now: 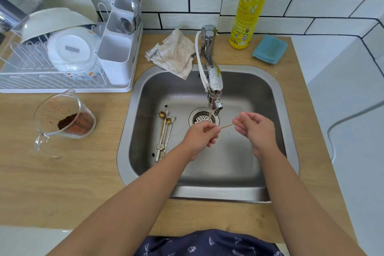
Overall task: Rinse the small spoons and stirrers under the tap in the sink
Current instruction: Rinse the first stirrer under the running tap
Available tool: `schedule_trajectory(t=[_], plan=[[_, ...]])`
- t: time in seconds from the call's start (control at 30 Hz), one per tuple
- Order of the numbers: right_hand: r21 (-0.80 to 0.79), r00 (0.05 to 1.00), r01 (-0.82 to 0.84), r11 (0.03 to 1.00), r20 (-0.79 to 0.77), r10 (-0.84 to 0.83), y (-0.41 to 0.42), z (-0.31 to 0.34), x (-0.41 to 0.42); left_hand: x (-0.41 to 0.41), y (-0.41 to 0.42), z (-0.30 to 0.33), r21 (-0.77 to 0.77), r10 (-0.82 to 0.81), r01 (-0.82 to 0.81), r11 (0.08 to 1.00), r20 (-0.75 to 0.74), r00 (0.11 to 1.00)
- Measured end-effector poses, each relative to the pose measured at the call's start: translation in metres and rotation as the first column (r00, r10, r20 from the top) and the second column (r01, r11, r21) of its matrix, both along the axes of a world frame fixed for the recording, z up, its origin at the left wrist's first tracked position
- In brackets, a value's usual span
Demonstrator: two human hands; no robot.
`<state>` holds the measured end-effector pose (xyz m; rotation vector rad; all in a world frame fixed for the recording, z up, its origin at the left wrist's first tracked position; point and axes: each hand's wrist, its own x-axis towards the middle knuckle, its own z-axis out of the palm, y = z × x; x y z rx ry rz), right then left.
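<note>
Both my hands pinch one thin gold metal stirrer (230,125), left hand (202,134) and right hand (254,129) at opposite ends, its long axis crosswise just below the chrome tap (213,81) stream.

The wooden tabletop (83,172) carries a dish rack (62,81), a glass measuring jug (64,122), a crumpled cloth (176,54), a detergent bottle (251,10), a blue sponge (270,49) and the inset sink (228,191).

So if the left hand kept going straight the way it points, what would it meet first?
Probably the water stream from the tap, then the drain strainer below. The left hand points up-right; depth is unclear.
</note>
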<state>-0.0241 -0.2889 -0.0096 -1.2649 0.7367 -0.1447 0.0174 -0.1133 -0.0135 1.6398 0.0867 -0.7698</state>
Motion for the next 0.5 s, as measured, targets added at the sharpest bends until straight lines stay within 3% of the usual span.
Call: schedule_trajectory(t=[0.13, 0.2, 0.33, 0.5], plan=[[0.150, 0.996, 0.088, 0.985, -0.029, -0.085, 0.020, -0.003, 0.012, 0.000, 0.000, 0.000, 0.072, 0.008, -0.015, 0.997, 0.104, 0.995], [0.115, 0.999, -0.015, 0.993, -0.033, 0.019, 0.037, -0.008, 0.014, 0.000, 0.003, 0.001, 0.093, 0.033, -0.042, 0.995, 0.101, 0.994], [-0.105, 0.963, -0.236, 0.966, -0.158, 0.218, 0.061, -0.018, 0.013, -0.003, 0.026, 0.002, 0.149, -0.001, -0.014, 0.989, 0.097, 0.995], [0.036, 0.977, -0.179, 0.983, -0.109, 0.182, 0.061, -0.015, 0.021, -0.011, 0.051, 0.004, 0.256, -0.158, 0.111, 0.960, 0.170, 0.973]])
